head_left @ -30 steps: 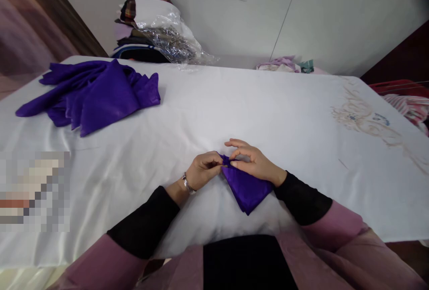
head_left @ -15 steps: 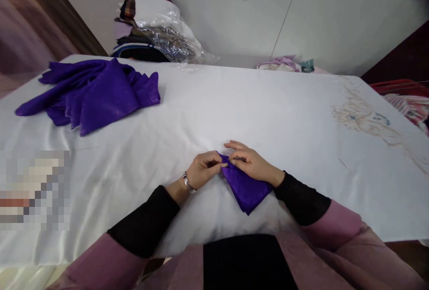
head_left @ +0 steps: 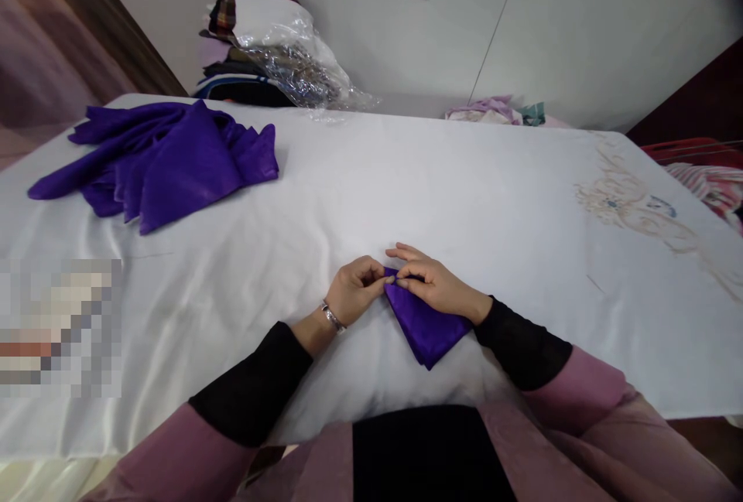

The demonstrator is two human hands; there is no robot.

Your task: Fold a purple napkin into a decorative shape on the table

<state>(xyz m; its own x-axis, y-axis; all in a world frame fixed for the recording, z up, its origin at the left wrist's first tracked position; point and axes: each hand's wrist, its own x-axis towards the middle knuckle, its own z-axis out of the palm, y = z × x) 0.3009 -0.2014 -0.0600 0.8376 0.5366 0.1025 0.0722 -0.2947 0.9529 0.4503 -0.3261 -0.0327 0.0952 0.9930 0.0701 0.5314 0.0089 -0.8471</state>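
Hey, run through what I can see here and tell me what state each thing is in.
Small purple cloth: folded, pinched near its upper corner
Left hand: pinching
Right hand: pinching, some fingers extended
Bracelet: worn on the left wrist
Large purple cloth: loosely heaped
White tablecloth: spread out, wrinkled in places
Clear plastic: crumpled

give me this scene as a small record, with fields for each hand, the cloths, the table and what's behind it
left hand: pinching the top of a small purple cloth; bracelet on wrist
right hand: pinching the same cloth, fingertips close to the left's
purple heap: loosely bunched, far left of table
table: white cover, embroidery at right
behind: fabric stack, clear plastic
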